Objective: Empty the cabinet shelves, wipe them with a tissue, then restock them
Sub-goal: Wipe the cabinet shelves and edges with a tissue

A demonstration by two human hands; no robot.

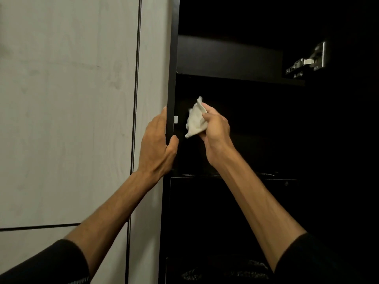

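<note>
A dark open cabinet fills the right half of the view. My right hand (216, 128) is inside the middle compartment, shut on a crumpled white tissue (195, 119), held up near the left inner wall. My left hand (158, 144) grips the black front edge of the cabinet's left side panel (172, 78), fingers outside and thumb wrapped inside. An upper shelf board (229, 58) runs above my hands, and a lower shelf edge (235, 175) lies below them. The compartment around the tissue looks dark and I see nothing standing in it.
A pale wood-grain panel (67, 109) covers the left half of the view. A metal door hinge (307, 62) sits at the upper right inside the cabinet. Dim patterned items (225, 271) lie in the lowest compartment.
</note>
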